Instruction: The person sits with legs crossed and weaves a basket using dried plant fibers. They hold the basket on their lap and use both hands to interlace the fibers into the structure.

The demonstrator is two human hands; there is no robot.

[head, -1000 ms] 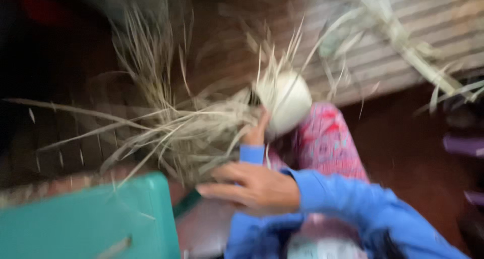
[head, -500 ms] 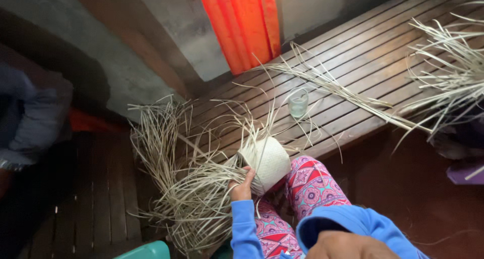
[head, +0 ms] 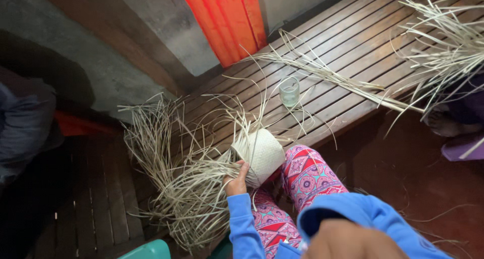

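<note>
Basket [head: 259,155] lower now, left hand [head: 236,181] on its rim.

Dim, soft daylight on the slatted wooden bench [head: 353,42], deep shadow at left, near blue sleeve [head: 363,218] blurred, mild edge distortion

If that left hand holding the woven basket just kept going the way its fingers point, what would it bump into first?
The left hand points up and away, so past the woven basket it grips, it would likely meet the slatted wooden bench; depth is unclear.
</note>
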